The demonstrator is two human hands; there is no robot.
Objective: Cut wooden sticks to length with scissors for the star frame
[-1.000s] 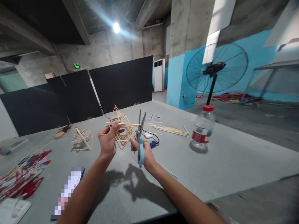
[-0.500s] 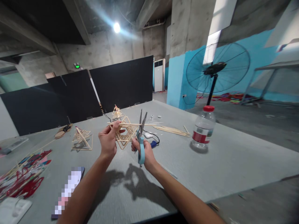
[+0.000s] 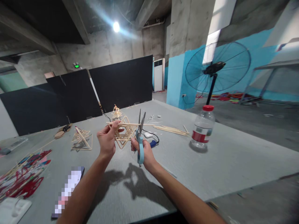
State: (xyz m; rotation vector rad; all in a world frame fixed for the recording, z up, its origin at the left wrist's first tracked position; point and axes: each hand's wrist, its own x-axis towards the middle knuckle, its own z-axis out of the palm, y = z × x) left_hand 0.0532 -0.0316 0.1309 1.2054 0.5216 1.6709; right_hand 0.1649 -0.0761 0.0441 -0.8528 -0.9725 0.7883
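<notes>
My left hand [image 3: 106,140] holds a thin wooden stick [image 3: 128,124] level above the grey table [image 3: 210,161]. My right hand [image 3: 143,151] grips blue-handled scissors [image 3: 140,137], blades up and slightly apart around the stick. Right behind both hands stands a frame built of wooden sticks [image 3: 125,133] in nested diamond shapes. It is unclear whether the held stick is part of that frame.
A plastic water bottle [image 3: 202,128] with a red cap stands right. Loose sticks [image 3: 171,130] lie behind it. Two more stick frames [image 3: 81,139] sit left and behind. A phone [image 3: 67,191], red paper cutouts [image 3: 23,177], a cable and a standing fan [image 3: 217,70] surround.
The scissor blades have narrowed slightly around the stick. Both hands stay almost in the same place.
</notes>
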